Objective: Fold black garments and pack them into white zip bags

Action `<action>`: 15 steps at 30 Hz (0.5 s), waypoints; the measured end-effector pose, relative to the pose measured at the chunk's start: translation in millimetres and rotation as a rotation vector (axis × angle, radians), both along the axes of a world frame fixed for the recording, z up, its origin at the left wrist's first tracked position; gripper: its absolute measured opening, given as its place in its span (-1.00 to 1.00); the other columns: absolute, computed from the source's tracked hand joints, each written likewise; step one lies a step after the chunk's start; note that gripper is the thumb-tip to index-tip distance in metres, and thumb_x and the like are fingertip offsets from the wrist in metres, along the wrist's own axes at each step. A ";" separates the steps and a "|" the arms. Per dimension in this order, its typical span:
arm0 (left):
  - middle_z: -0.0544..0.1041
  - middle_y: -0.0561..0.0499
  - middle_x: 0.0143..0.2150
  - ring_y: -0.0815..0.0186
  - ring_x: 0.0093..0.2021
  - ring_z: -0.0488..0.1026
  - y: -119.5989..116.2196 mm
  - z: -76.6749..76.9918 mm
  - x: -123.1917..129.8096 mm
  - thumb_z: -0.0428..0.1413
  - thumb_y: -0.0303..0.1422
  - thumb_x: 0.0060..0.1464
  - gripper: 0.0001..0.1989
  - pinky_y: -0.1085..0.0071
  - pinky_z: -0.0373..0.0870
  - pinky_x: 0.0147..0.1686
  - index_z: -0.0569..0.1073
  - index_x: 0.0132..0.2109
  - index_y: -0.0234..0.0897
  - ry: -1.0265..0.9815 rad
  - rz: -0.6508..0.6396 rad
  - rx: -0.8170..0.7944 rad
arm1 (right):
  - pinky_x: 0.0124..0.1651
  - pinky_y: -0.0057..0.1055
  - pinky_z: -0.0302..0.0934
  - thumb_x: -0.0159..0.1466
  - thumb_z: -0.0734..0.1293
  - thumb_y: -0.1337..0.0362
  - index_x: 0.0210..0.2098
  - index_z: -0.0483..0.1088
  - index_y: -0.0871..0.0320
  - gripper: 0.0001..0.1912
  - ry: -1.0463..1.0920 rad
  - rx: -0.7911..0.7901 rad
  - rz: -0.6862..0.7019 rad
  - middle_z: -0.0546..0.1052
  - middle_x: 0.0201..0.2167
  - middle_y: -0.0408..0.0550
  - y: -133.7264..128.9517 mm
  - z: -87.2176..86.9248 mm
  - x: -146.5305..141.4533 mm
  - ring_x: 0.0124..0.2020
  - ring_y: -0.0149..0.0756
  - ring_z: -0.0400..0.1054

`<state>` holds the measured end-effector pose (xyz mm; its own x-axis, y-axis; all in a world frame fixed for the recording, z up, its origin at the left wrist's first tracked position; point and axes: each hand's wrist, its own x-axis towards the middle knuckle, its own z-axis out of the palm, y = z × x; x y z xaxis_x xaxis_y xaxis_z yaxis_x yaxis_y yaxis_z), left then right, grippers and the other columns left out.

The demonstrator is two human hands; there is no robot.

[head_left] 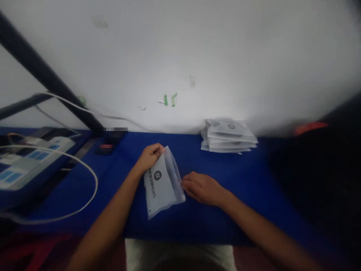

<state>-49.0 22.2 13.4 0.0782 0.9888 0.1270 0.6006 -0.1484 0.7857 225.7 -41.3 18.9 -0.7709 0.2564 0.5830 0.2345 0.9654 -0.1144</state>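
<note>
A frosted white zip bag (pixel 165 188) with dark printed lettering and a round logo is held tilted just above or against the blue table surface. My left hand (pixel 150 156) is closed on its upper corner, thumb and fingers pinched together. At the bag's right side, my right hand (pixel 201 188) has its fingertips closed on the zip edge, a little above the white slider at the lower corner. The mouth of the bag gapes slightly along that edge. Whatever may be inside the bag cannot be made out.
A stack of similar white bags (pixel 229 135) lies at the back right by the wall. On the left sit a power strip (pixel 36 162) and a looping white cable (pixel 96 184). A dark object, partly pixelated, (pixel 111 141) lies at the back left beside a black metal frame (pixel 53 75).
</note>
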 end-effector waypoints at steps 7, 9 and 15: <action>0.46 0.06 -0.43 0.32 -0.39 0.36 -13.4 0.1 32.0 0.05 -0.15 0.16 -0.70 0.44 0.27 -0.34 0.48 -0.35 -0.29 -0.066 -0.221 -0.037 | 0.10 -0.17 0.29 0.41 0.13 0.42 0.09 0.34 0.20 -0.69 0.032 -0.202 0.006 0.49 0.02 0.14 13.8 -0.6 2.4 0.10 -0.19 0.33; 0.48 0.05 -0.41 0.32 -0.37 0.38 -18.9 2.4 41.1 0.06 -0.14 0.18 -0.69 0.43 0.30 -0.31 0.49 -0.34 -0.29 -0.091 -0.277 -0.051 | 0.15 -0.18 0.24 0.41 0.14 0.41 0.06 0.37 0.19 -0.71 -0.082 -0.165 0.069 0.49 0.01 0.11 12.1 1.6 -0.2 0.14 -0.18 0.30; 0.51 0.03 -0.39 0.32 -0.35 0.42 -30.7 8.6 59.4 0.14 -0.14 0.13 -0.70 0.42 0.35 -0.27 0.49 -0.35 -0.32 -0.273 -0.542 -0.223 | -0.12 -0.34 0.26 0.38 0.23 0.38 -0.22 0.46 0.15 -0.84 -0.394 -0.043 0.117 0.55 -0.31 -0.07 -6.5 -0.6 -22.1 -0.24 -0.31 0.38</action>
<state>10.5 -8.5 22.1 0.5678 0.8231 0.0089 0.2608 -0.1901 0.9465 203.7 -47.8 18.4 -0.9585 0.1713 0.2278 0.1572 0.9844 -0.0788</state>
